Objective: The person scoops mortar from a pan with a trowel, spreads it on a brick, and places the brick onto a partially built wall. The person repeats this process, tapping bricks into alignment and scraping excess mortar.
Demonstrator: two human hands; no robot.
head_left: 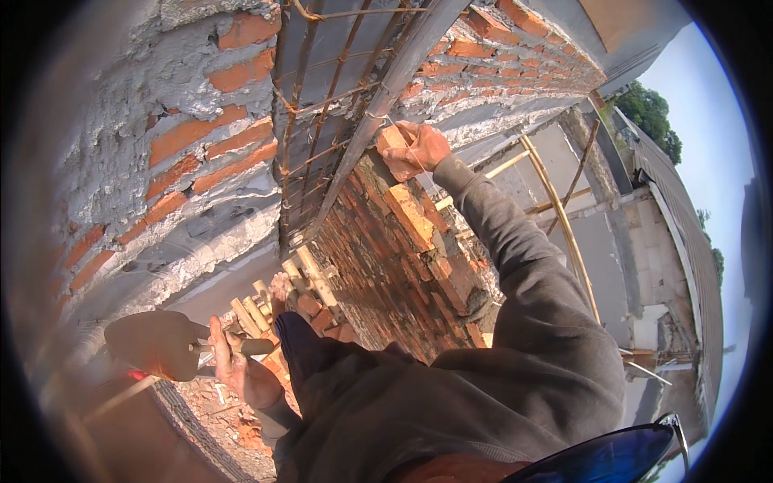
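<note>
My left hand (241, 374) grips the handle of a trowel (151, 344), its broad dark blade turned out to the left. At the top end of a brick wall (378, 266), my right hand (428, 149) is closed on an orange brick (393, 141). That brick sits at the wall's upper edge, close to a grey upright board (385, 97). A thin string passes by the right hand's fingers. Another brick (411, 216) lies on the wall top, nearer to me. Whether mortar lies under the held brick is hidden.
Tied steel bars (322, 105) stand beside the board, left of the wall. A mortar-smeared brick wall (189, 153) rises at the left. Below lie bamboo poles (250, 316) and loose bricks (322, 319). Bamboo scaffolding (564, 229) stands beyond my right arm.
</note>
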